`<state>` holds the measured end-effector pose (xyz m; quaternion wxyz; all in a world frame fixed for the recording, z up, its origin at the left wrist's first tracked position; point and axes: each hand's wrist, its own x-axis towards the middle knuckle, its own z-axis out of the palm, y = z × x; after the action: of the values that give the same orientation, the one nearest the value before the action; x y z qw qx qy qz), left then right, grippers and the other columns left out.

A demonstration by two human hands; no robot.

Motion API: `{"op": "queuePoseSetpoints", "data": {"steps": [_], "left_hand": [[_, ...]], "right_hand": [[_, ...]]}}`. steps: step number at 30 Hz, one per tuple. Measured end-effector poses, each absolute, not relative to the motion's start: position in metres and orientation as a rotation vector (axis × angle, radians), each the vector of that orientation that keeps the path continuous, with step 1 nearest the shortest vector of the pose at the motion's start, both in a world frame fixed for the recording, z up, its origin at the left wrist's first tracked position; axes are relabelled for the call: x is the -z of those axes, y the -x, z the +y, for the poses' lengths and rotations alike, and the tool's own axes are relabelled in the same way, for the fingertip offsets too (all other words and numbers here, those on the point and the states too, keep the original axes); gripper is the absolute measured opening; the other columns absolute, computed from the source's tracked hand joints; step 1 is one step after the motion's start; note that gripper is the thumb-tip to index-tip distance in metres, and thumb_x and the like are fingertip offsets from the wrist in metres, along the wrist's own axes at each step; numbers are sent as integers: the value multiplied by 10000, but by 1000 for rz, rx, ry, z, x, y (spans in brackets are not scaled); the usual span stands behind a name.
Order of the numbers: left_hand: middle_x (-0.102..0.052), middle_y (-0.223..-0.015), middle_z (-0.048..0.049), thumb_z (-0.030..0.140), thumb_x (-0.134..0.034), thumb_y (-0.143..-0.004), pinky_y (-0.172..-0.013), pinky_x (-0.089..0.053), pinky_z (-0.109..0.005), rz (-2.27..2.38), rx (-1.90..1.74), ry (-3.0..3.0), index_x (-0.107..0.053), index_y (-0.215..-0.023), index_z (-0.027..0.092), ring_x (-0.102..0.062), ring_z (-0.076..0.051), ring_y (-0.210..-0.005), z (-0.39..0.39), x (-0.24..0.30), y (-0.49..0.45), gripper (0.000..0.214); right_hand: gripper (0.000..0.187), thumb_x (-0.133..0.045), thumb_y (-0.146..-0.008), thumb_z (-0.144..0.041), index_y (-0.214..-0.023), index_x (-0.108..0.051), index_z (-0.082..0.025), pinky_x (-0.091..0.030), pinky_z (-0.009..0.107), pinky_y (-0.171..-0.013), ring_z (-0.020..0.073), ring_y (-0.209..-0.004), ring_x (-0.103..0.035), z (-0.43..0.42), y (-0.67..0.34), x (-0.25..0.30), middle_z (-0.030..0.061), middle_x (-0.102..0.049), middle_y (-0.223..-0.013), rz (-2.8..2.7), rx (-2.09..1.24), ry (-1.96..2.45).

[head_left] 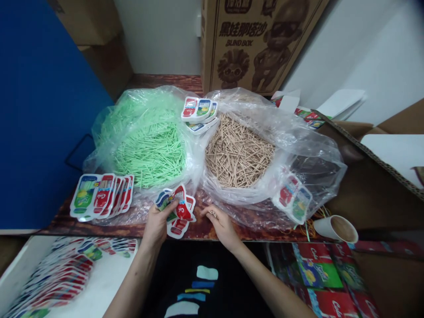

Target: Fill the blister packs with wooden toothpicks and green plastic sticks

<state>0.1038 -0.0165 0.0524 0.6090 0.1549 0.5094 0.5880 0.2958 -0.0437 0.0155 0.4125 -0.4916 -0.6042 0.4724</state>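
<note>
My left hand (pixel 157 222) is closed on a few can-shaped packets (pixel 183 208) printed with red Cola and green-yellow lemon pictures, fanned out at the front edge of the table. Just to its right, my right hand (pixel 223 226) pinches a small bundle of thin brown sticks (pixel 212 213), with their ends showing between the fingers. The bundle is apart from the packets. Beyond my right hand lies an open clear bag of brown sticks (pixel 240 152). Beyond my left hand, another open bag holds pale green sticks (pixel 152 154).
Packet stacks lie at the left (pixel 101 196), between the bags (pixel 198 112) and on the right bag (pixel 292 197). A paper cup (pixel 335 229) stands near the right edge. Below are a white box (pixel 115 278) of packets and red-green packages (pixel 318 269). A cardboard box (pixel 258 48) stands behind.
</note>
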Motion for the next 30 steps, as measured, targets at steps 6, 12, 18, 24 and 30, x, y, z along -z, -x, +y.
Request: {"op": "queuePoseSetpoints", "data": {"steps": [6, 12, 18, 24, 30], "left_hand": [[-740, -690, 12, 193, -882, -516, -584, -554, -216, 1172, -1393, -381, -711, -759, 142, -669, -126, -574, -14, -49, -106, 301], [-750, -711, 9, 210, -883, -511, -594, -557, -236, 1159, -1437, -354, -718, -792, 154, -681, -143, -590, -14, -50, -111, 330], [-752, -707, 22, 187, -896, -468, -600, -554, -218, 1123, -1453, -319, -718, -785, 169, -677, -130, -588, -13, -54, -114, 364], [-737, -686, 16, 237, -885, -517, -597, -549, -218, 1149, -1400, -391, -713, -739, 153, -665, -125, -580, -14, -48, -112, 293], [-719, -664, 12, 275, -859, -580, -608, -536, -228, 1166, -1220, -547, -713, -728, 148, -648, -124, -574, -19, -46, -109, 244]], "right_hand": [[193, -461, -943, -245, -878, -638, -206, -433, 291, -843, 177, -880, -619, -44, -296, -14, 30, -662, -879, -1519, -1186, 1247], [193, -470, -947, -263, -897, -650, -213, -437, 291, -850, 178, -892, -623, -44, -296, -11, 28, -673, -897, -1512, -1187, 1240], [193, -470, -944, -253, -889, -650, -213, -438, 293, -850, 180, -889, -625, -44, -295, -11, 27, -674, -890, -1509, -1178, 1248], [180, -480, -936, -234, -884, -651, -210, -439, 291, -842, 179, -878, -627, -45, -295, -9, 28, -675, -886, -1513, -1171, 1259], [174, -485, -919, -207, -861, -650, -201, -448, 303, -844, 186, -882, -626, -43, -295, -14, 35, -682, -873, -1499, -1185, 1262]]}}
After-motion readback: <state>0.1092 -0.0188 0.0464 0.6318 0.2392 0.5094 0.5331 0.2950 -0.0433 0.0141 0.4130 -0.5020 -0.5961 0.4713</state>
